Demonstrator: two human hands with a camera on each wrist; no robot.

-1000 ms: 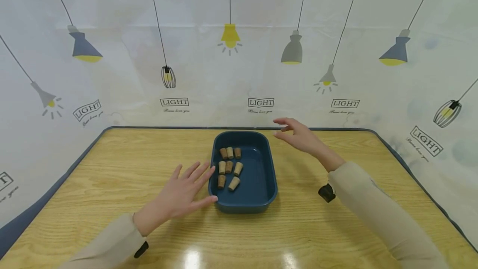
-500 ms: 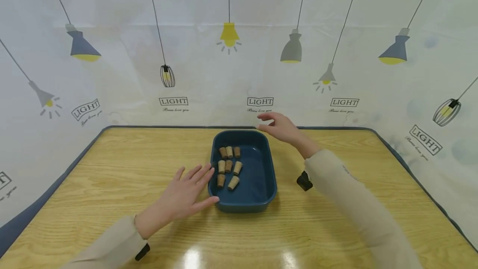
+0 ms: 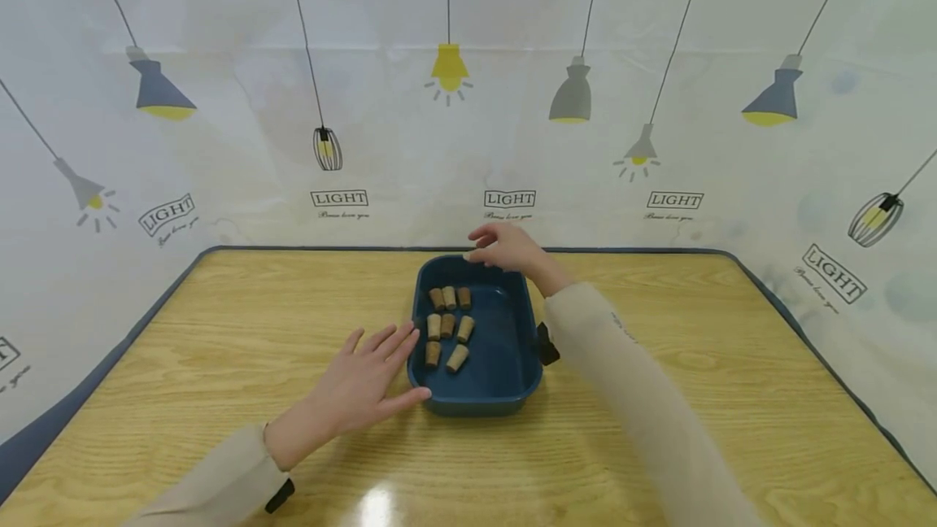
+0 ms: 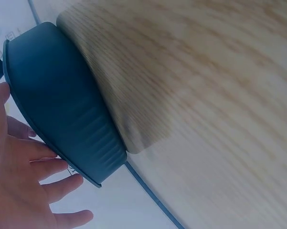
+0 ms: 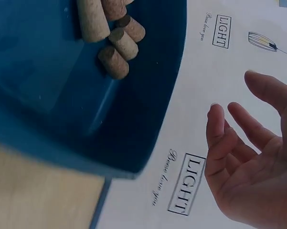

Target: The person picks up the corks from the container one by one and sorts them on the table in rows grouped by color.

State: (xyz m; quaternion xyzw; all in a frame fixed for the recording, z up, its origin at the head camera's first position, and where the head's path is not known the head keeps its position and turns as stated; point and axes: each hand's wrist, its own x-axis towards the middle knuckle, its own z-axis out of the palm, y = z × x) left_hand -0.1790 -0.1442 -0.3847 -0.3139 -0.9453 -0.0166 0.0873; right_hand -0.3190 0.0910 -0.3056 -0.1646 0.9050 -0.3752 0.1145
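Observation:
A blue rectangular dish [image 3: 505, 348] stands on the wooden table, and several tapered cork stoppers [image 3: 458, 358] lie in its left half, some pale and some darker brown. My left hand [image 3: 362, 381] is spread at the dish's left side, fingertips and thumb right at the rim; the left wrist view shows its straight fingers along the outer wall [image 4: 62, 95]. Above the far end of the dish hovers my right hand [image 3: 508, 249], fingers loosely bent and nothing between them. In the right wrist view a few corks [image 5: 113, 62] show in the dish's corner beside that hand.
The light wooden table [image 3: 241, 324] has a dark blue edge. Behind it and along both sides rises a white backdrop [image 3: 410, 145] printed with hanging lamps and "LIGHT" lettering. A black wrist device [image 3: 547, 345] under the right sleeve overlaps the dish's right wall in the head view.
My right hand has moved left, from beside the dish's far right corner to over its far end. The left hand has stayed nearly still, and the corks have not moved.

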